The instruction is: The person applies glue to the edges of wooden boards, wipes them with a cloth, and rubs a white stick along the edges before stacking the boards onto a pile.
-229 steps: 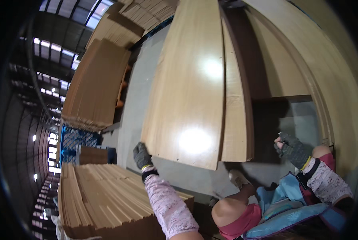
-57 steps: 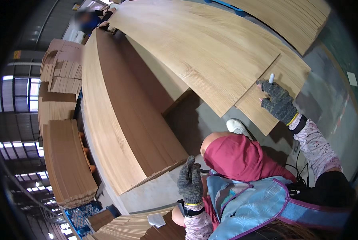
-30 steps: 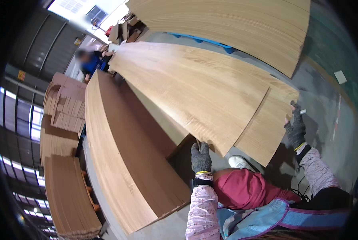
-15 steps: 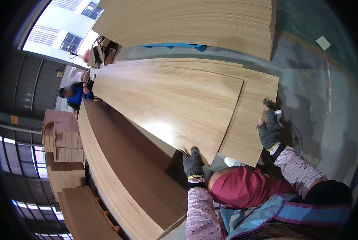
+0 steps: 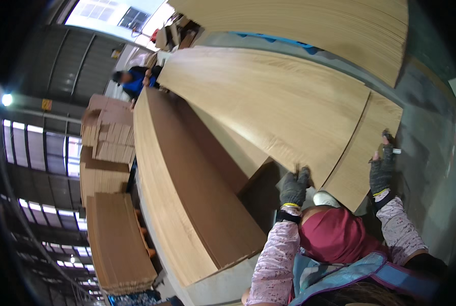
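Observation:
My left hand (image 5: 294,187), in a dark grey fingerless glove, grips the near edge of a long light wood-grain panel (image 5: 284,107), close to its right end corner. Beneath that panel lies another wood-grain panel (image 5: 363,148), whose right end sticks out past the upper one. At this exposed end is my gloved right hand (image 5: 382,166), finger and thumb over the surface. A small white object (image 5: 396,151) juts out from between its fingers; its kind is not clear. A co-worker (image 5: 131,81) in blue and black stands by the panels' far left end.
A long stack of brown-faced panels (image 5: 197,168) stands to the left, with a dark gap beside it. Beyond are piles of boards (image 5: 111,135) and a brown stack (image 5: 118,239). A tall panel stack (image 5: 340,35) rises at the back above blue supports (image 5: 284,42). My shoe (image 5: 326,198) is below.
The whole view has turned, carrying the panels rightward in the picture. The upper panel has shifted across the lower one, covering its far edge and more of its right end. Both hands stay at the panels.

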A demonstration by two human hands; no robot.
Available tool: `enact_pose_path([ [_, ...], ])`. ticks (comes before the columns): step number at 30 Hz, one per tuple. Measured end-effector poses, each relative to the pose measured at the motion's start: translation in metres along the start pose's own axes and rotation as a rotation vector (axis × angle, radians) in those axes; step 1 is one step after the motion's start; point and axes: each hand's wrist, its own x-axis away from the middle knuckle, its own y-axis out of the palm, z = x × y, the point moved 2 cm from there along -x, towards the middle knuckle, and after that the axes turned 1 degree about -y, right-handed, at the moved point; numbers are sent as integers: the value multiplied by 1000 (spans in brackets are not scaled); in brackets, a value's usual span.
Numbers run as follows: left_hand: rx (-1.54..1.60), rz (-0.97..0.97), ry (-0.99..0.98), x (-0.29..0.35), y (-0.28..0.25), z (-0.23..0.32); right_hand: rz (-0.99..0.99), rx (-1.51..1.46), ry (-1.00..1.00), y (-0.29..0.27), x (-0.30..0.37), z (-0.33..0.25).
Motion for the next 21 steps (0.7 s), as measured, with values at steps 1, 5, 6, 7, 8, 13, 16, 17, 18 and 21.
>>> enact_pose_path([
  [1, -78, -85, 32, 13, -7, 17, 49, -23, -71, -2, -5, -7],
  [5, 11, -114, -20, 46, -22, 23, 7, -113, 29, 7, -7, 6],
  [6, 19, -87, -38, 53, -29, 14, -39, -70, 63, 7, -8, 5],
  [7, 77, -40, -12, 64, -37, 6, -25, -32, 22, 7, -9, 8],
  [8, 134, 3, 6, 77, -47, 6, -18, 11, -17, 7, -9, 15],
  [13, 505, 161, 92, 155, -106, -51, -34, -151, -19, 9, -20, 26],
  [16, 411, 471, 30, 212, -160, -91, -45, 76, -117, 11, -22, 29],
  [17, 562, 548, -77, 234, -175, -110, -53, 51, -133, 11, -24, 33],
  [18, 584, 649, -171, 252, -188, -124, -59, 28, -148, 10, -28, 32],
  [21, 735, 937, -272, 308, -210, -179, -59, 120, -413, 6, -41, 17],
])
